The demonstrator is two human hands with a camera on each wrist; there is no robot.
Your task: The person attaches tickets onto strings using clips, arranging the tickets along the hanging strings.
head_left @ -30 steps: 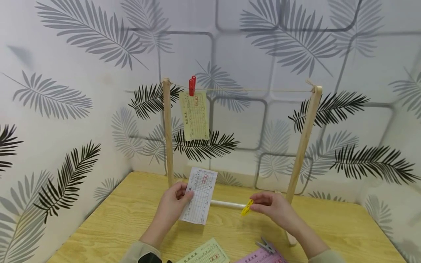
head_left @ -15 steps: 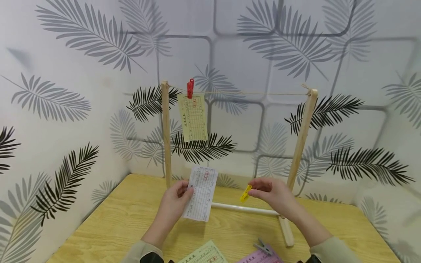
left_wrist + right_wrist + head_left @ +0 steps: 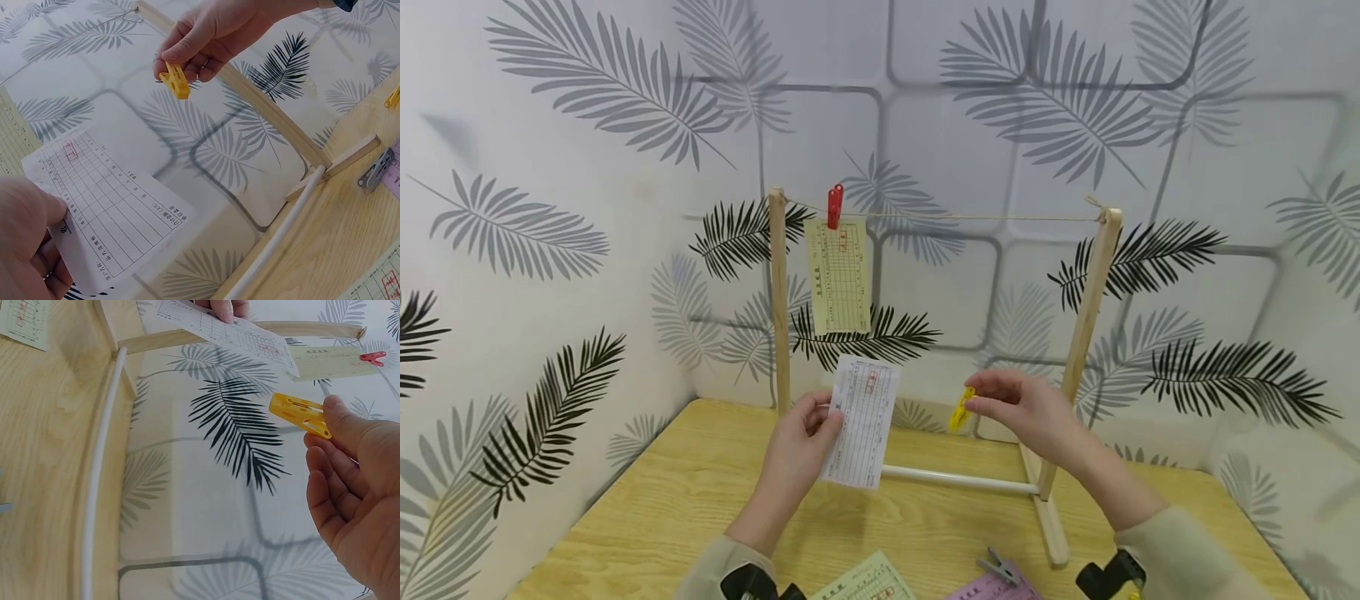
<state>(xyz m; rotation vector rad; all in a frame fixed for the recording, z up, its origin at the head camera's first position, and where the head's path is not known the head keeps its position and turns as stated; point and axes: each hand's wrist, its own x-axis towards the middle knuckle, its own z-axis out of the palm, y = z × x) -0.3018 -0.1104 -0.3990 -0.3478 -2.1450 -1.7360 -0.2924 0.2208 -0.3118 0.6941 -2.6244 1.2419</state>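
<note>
White slip [image 3: 861,421] | left hand [image 3: 797,454] pinches | right hand [image 3: 1026,412] pinches yellow clothespin [image 3: 959,409]

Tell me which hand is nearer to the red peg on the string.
Left. The left hand, holding the white slip, is below the red peg, nearly straight under it. The right hand, pinching the yellow peg, is lower and well off to the right.

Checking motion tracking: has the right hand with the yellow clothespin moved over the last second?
Yes. The right hand pinching the yellow clothespin has risen: the pin was level with the white crossbar and now sits well above it.
</note>
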